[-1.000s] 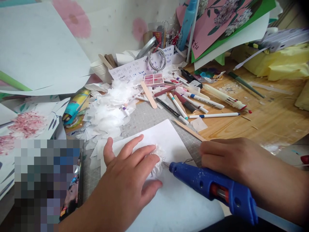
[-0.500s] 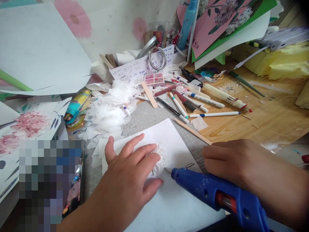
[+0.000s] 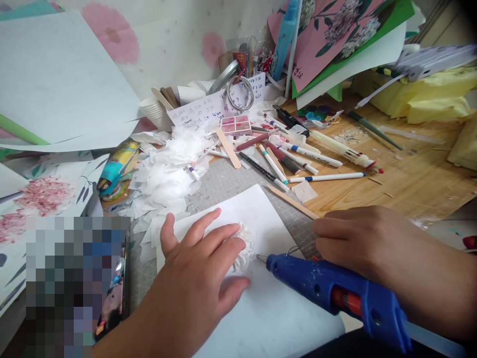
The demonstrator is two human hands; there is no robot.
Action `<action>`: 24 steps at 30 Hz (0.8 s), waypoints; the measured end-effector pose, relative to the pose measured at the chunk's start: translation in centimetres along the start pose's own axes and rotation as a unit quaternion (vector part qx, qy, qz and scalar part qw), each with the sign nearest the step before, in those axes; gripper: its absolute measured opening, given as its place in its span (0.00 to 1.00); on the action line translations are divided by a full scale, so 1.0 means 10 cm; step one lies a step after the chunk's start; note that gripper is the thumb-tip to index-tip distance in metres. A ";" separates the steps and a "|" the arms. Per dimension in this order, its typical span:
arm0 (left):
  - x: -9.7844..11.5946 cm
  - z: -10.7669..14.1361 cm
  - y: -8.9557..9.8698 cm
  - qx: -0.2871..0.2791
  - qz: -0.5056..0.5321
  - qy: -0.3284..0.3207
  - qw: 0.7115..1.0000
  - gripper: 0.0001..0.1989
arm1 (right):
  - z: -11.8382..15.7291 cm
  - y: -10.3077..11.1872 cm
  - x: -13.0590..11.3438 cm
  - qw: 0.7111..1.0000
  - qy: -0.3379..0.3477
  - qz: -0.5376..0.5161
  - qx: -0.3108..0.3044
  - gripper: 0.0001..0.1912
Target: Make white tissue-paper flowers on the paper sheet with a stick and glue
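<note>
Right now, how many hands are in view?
2: the left hand, spread over the white paper; the right hand, closed around the blue glue gun. No others visible.

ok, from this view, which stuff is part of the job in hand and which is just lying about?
In use:
- glue gun, in the right hand
- ruffled white piece, left hand on it
- white sheet underneath
- white scraps, probably

Lying about:
- markers
- wooden sticks
- pink palette
- paper cups
</note>
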State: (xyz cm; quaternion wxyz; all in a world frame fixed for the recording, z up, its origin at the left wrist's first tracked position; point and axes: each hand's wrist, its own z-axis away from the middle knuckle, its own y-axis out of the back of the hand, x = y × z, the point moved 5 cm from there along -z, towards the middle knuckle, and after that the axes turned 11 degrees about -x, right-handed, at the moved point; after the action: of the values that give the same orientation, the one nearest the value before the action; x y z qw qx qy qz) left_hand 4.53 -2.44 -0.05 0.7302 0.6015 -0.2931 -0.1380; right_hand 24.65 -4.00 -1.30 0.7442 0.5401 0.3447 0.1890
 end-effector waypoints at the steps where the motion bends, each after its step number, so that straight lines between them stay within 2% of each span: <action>1: 0.00 0.00 0.00 0.001 0.001 0.001 1.000 0.12 | 0.00 0.01 0.01 1.000 -0.004 -0.001 -0.010 0.12; 5: 0.00 -0.01 0.00 0.008 0.003 -0.002 1.000 0.12 | -0.02 -0.01 0.05 0.998 -0.025 -0.030 -0.052 0.07; 11: 0.00 0.00 0.00 0.016 -0.006 -0.002 1.000 0.11 | -0.01 0.03 0.07 1.000 -0.015 -0.006 0.014 0.10; 15: 0.00 0.00 0.01 0.016 -0.006 -0.004 1.000 0.13 | 0.01 0.03 0.10 0.998 -0.021 -0.047 -0.024 0.05; 17: 0.01 0.01 0.01 0.018 -0.006 -0.005 1.000 0.13 | 0.00 0.02 0.11 0.997 -0.036 -0.059 -0.043 0.08; 19: 0.01 0.02 0.00 0.016 -0.009 -0.006 1.000 0.12 | -0.02 0.03 0.11 0.997 -0.049 -0.047 -0.043 0.10; 24: 0.01 0.03 0.00 0.019 -0.019 -0.007 1.000 0.12 | -0.04 0.09 0.08 0.998 -0.042 -0.039 -0.036 0.06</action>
State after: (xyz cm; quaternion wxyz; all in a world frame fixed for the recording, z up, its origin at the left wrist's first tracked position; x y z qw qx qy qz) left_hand 4.44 -2.69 -0.04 0.7136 0.6202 -0.2891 -0.1505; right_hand 25.00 -2.87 -0.75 0.7837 0.5065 0.3269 0.1498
